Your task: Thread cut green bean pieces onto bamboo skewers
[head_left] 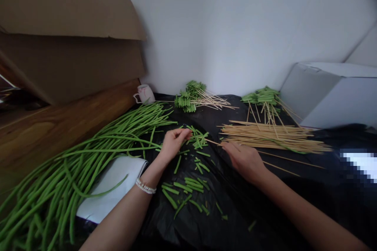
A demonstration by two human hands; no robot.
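Brown cardboard box (73, 55) is looming behind long green beans (112, 145), which are partly covering a folded white sheet (107, 182). The left hand (173, 141) is pinching thumb and fingers together beside short green bean pieces (200, 141); what it is gripping, I cannot tell. A thin pale wooden skewer (212, 141) is spanning the gap, and the right hand (246, 160) is gripping it in closed fingers. Tan wooden skewers (282, 137) are lying just beyond, near a white box (318, 90).
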